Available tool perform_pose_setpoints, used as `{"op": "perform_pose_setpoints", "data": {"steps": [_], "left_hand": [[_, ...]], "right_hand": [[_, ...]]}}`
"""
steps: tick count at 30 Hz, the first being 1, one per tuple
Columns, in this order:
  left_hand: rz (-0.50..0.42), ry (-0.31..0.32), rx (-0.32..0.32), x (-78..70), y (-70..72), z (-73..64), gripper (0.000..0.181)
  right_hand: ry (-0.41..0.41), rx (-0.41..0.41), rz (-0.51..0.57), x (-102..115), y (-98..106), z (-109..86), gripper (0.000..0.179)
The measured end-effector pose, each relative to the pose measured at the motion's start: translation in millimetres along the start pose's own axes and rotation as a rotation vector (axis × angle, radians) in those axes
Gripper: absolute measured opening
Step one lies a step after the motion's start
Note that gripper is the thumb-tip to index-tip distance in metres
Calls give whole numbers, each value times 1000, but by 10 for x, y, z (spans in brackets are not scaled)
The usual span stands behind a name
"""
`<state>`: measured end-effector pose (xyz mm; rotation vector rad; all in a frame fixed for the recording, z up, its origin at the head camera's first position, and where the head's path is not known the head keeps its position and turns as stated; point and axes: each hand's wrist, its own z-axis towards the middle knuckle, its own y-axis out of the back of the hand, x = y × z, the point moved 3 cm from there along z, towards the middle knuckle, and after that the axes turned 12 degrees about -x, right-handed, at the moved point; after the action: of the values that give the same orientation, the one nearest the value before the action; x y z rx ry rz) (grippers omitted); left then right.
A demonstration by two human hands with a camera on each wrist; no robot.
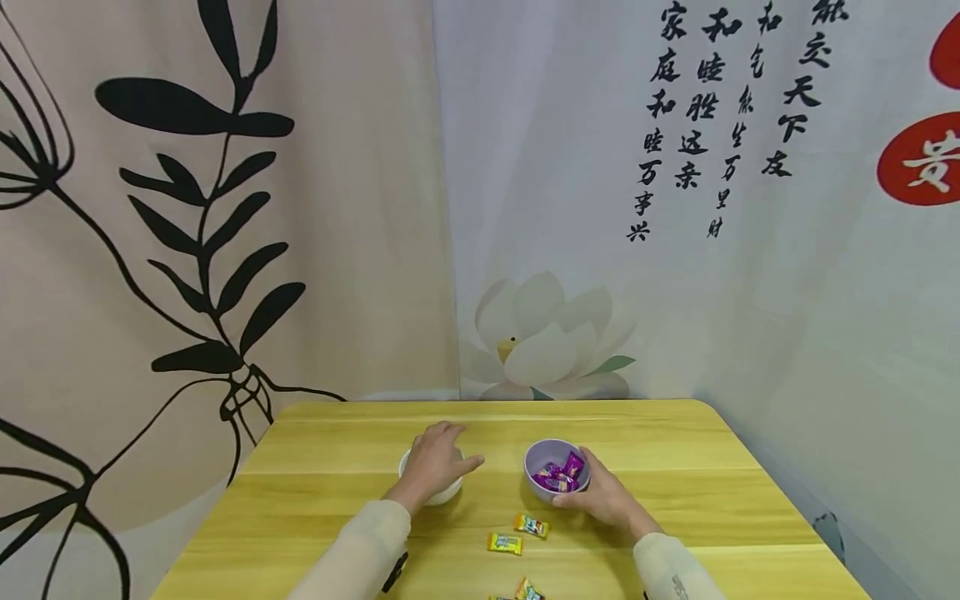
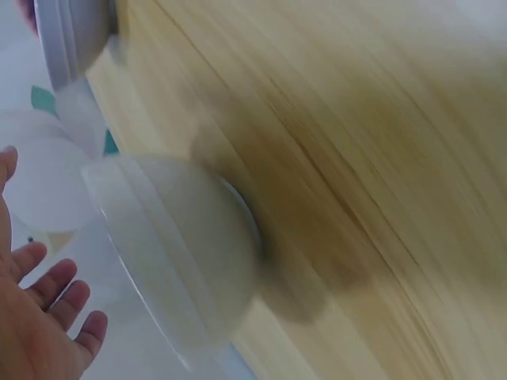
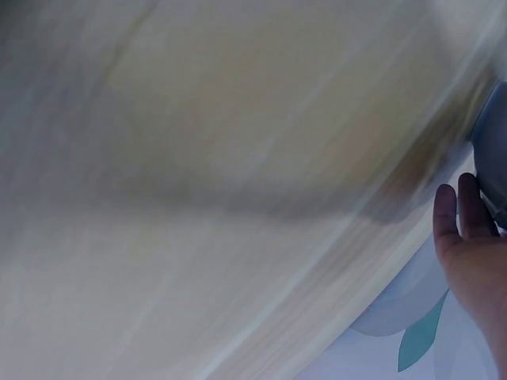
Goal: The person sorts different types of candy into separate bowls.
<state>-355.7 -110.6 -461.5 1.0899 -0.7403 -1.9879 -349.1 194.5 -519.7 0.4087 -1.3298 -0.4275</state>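
Note:
My left hand point(image 1: 435, 462) lies spread over a white bowl point(image 1: 450, 493), covering most of it. In the left wrist view the left hand point(image 2: 40, 317) shows an open palm with straight fingers just beside the white bowl point(image 2: 182, 253). A lilac bowl point(image 1: 536, 457) holding purple-wrapped candies point(image 1: 558, 475) stands to the right. My right hand point(image 1: 600, 496) lies against its near right side, thumb along the front. The right wrist view is blurred; there the right hand point(image 3: 471, 253) has straight fingers reaching to the lilac bowl point(image 3: 495, 150).
Both bowls stand on a yellow wooden table point(image 1: 675, 450). Three yellow-and-orange wrapped candies point(image 1: 505, 543) lie loose between my forearms near the front edge. Printed cloth walls close in behind and to the right of the table.

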Motion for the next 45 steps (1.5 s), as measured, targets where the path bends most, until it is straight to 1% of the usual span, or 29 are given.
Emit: {"op": "perform_pose_setpoints", "data": {"steps": [6, 10, 13, 16, 21, 27, 31, 33, 35, 41, 45], "left_hand": [[24, 30, -3, 284, 116, -56, 69], [12, 74, 7, 467, 200, -116, 73], [2, 112, 25, 574, 242, -173, 79], [-20, 142, 52, 646, 247, -232, 85], [-73, 173, 98, 704, 200, -309, 98], [-92, 196, 115, 731, 179, -376, 104], [-99, 206, 132, 735, 163, -390, 108], [-103, 203, 141, 734, 149, -387, 111], [-108, 206, 149, 736, 136, -381, 114], [-125, 241, 163, 764, 95, -387, 120], [-142, 264, 162, 781, 94, -395, 121]], "right_hand": [[-3, 3, 9, 36, -2, 4, 109], [-14, 19, 0, 56, -10, 6, 116], [-29, 31, -23, 46, -21, 7, 121], [-29, 46, -47, 28, -26, -1, 122], [-27, 48, -60, 31, 4, -33, 123], [-34, 43, -87, 24, 36, -69, 125], [-49, 10, -89, 24, 81, -101, 124], [-59, -17, -79, 35, 115, -119, 121], [-52, -45, -77, 51, 152, -130, 117], [11, -122, -116, 160, 239, -170, 101], [48, -150, -98, 285, 245, -239, 87]]}}
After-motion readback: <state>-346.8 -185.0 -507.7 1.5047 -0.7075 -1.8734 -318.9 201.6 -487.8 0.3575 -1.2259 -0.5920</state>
